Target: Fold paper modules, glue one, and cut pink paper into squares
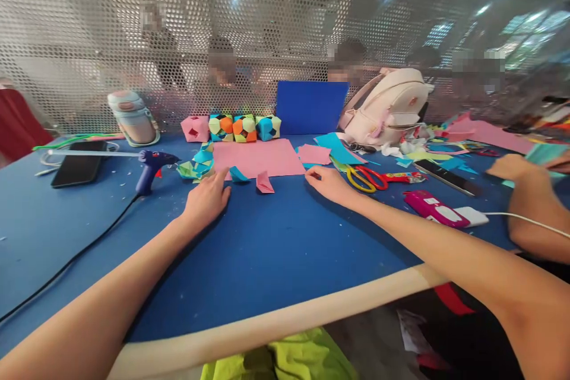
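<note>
A pink sheet of paper [258, 157] lies flat on the blue table. My left hand [207, 197] rests at its near left corner, fingers stretched forward and thumb apart. Beside those fingertips are a small blue folded paper piece [239, 174] and a pink folded piece [265, 182]. At the sheet's near right corner, my right hand [329, 184] has thumb and forefinger curled together, touching the paper's corner. Green and blue folded pieces [196, 167] sit just beyond my left hand. A smaller pink paper [314, 154] is beyond my right hand.
Folded paper balls [233, 128] line the back beside a blue board [312, 108]. A glue gun [151, 169], phone [80, 163] and bottle [132, 119] stand left. Scissors [367, 179], a backpack [387, 107], a magenta device [434, 209] and another person's hand [512, 169] are right.
</note>
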`<state>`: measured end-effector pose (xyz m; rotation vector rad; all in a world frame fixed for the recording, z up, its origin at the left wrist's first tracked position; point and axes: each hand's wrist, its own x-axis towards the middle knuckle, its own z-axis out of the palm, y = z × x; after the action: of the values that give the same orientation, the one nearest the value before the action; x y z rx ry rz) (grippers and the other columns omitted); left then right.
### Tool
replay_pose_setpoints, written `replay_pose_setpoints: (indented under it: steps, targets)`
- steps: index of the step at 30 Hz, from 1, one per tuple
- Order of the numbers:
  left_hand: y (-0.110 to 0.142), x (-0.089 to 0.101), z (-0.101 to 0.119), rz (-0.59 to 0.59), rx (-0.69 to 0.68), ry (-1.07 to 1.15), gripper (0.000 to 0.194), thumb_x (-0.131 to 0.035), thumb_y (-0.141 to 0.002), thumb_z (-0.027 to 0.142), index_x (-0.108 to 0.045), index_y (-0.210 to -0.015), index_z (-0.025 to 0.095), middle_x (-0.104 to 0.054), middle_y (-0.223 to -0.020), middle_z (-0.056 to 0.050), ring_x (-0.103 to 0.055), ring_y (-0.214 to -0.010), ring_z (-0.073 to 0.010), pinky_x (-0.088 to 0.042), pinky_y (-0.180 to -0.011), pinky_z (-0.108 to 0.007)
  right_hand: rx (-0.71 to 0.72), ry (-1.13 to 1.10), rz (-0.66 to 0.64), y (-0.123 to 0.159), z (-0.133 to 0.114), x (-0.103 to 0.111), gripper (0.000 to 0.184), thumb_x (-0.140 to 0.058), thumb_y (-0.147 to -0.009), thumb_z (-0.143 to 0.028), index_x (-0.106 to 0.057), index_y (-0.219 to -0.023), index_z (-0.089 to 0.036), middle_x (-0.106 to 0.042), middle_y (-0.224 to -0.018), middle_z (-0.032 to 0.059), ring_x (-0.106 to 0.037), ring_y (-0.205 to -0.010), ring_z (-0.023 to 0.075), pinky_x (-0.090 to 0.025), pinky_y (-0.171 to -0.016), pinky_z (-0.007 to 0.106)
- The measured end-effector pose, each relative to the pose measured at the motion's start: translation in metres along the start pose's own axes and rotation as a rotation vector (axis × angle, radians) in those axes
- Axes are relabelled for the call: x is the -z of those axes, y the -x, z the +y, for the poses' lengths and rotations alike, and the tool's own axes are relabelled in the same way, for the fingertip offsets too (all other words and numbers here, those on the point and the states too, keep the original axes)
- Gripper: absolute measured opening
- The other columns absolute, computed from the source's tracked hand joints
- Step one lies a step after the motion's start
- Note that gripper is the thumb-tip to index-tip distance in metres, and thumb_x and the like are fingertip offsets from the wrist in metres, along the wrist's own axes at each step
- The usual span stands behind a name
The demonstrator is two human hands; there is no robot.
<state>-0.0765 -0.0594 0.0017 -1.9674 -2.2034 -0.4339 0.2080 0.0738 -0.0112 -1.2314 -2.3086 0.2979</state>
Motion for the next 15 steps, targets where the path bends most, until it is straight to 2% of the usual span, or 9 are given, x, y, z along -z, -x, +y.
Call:
replay_pose_setpoints:
  steps: [3,5,8,11,15]
  targets:
    - [0.001,0.003,0.003,0.014,0.019,-0.022,0.045,-0.038,-0.087,0.023,-0.042,-0.132,0.018,-0.060,-0.122,-0.013,-0.059,-0.108,-0.0291,-0.051,-0.076,-0.036,-0.055,0.152,0.022,-0.015,0.025,0.018,0.020,-0.050,-0.083,-0.018,-0.068,-0.093,-0.017,-0.071,-0.100,0.0090,-0.063,-0.092,0.0221,-0.044,-0.082,0.031]
    - [0.002,0.006,0.006,0.033,0.031,-0.038,0.043,-0.037,-0.087,0.022,-0.044,-0.129,0.018,-0.057,-0.124,-0.014,-0.061,-0.104,-0.0288,-0.050,-0.069,-0.034,-0.103,0.247,0.033,-0.027,0.042,0.029,0.023,-0.051,-0.083,-0.017,-0.066,-0.101,-0.013,-0.067,-0.112,0.0156,-0.059,-0.104,0.0274,-0.042,-0.088,0.035]
    - [0.004,0.011,0.012,0.070,0.017,-0.062,0.038,-0.036,-0.087,0.021,-0.047,-0.123,0.017,-0.055,-0.124,-0.013,-0.062,-0.100,-0.0281,-0.048,-0.060,-0.032,-0.176,0.352,0.017,-0.041,0.064,0.039,0.027,-0.054,-0.083,-0.020,-0.065,-0.105,-0.009,-0.063,-0.117,0.0224,-0.056,-0.110,0.0332,-0.042,-0.089,0.040]
    - [0.005,0.014,0.016,0.103,0.001,-0.081,0.035,-0.036,-0.087,0.020,-0.049,-0.119,0.018,-0.057,-0.118,-0.012,-0.062,-0.098,-0.0269,-0.045,-0.057,-0.030,-0.222,0.417,-0.009,-0.048,0.078,0.040,0.030,-0.056,-0.083,-0.023,-0.064,-0.108,-0.009,-0.063,-0.117,0.0227,-0.058,-0.110,0.0335,-0.043,-0.087,0.038]
    - [0.006,0.014,0.018,0.136,-0.029,-0.078,0.032,-0.037,-0.087,0.020,-0.051,-0.116,0.018,-0.057,-0.116,-0.010,-0.061,-0.097,-0.0256,-0.043,-0.055,-0.029,-0.213,0.479,-0.018,-0.051,0.077,0.035,0.033,-0.054,-0.085,-0.027,-0.063,-0.113,-0.010,-0.064,-0.116,0.0210,-0.059,-0.107,0.0315,-0.044,-0.085,0.037]
